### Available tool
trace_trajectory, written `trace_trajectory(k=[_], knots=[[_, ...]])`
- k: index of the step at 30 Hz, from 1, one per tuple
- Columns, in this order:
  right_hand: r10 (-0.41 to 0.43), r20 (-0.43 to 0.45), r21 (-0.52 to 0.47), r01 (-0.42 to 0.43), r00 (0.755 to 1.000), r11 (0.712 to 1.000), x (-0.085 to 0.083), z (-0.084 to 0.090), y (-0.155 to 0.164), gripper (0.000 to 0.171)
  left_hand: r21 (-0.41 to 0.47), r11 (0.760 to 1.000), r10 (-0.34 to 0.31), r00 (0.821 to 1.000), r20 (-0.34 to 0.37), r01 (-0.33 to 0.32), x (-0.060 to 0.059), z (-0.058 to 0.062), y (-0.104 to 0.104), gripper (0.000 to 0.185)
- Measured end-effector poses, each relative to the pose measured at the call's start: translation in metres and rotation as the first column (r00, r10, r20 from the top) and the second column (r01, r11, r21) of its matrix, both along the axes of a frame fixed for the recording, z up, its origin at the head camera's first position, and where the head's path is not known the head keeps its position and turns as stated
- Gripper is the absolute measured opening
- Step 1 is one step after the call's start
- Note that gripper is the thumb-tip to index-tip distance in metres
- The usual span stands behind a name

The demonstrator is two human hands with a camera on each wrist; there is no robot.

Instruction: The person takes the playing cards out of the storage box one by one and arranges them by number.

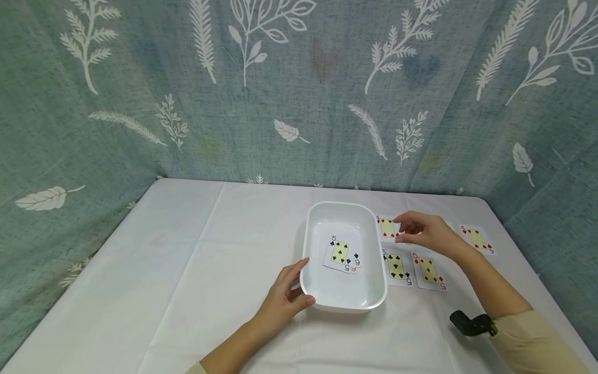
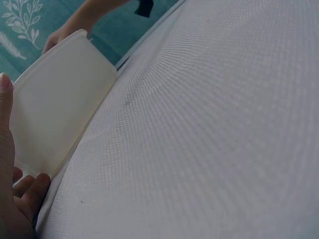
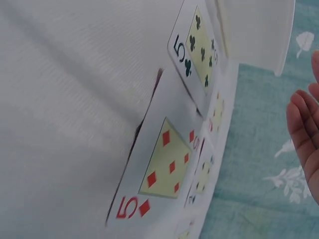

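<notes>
Fingers of the left hand (image 1: 283, 298) are curled around the near left corner of the white tray (image 1: 312, 244), thumb on the rim; the right hand (image 1: 427, 232) is loosely bent over a card (image 1: 411, 240) that it mostly hides, and a grip cannot be told.

Inside the tray lie the five of spades (image 1: 339, 253) and a six under it. Just right of the tray are the four of hearts (image 1: 387, 228), five of clubs (image 1: 396, 267) and five of diamonds (image 1: 427, 270); the four of diamonds (image 1: 476, 239) lies farther right, all on the white tablecloth (image 1: 187, 270).
</notes>
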State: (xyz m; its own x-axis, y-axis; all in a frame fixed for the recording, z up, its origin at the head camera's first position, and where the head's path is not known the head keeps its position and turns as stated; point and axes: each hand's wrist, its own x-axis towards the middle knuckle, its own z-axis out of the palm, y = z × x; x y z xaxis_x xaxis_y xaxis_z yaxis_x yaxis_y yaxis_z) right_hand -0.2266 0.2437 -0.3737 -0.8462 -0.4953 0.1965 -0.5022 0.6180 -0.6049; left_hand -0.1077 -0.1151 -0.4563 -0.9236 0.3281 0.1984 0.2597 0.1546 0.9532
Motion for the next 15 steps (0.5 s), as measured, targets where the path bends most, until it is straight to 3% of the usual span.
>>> trace_trajectory(k=[15], knots=[[0.170,0.059,-0.040,-0.168,0.984,0.985,-0.011,0.008,-0.049,0.041,0.014,1.000,-0.009,1.000,-0.020,0.009,-0.001,-0.002,0.001,0.076]])
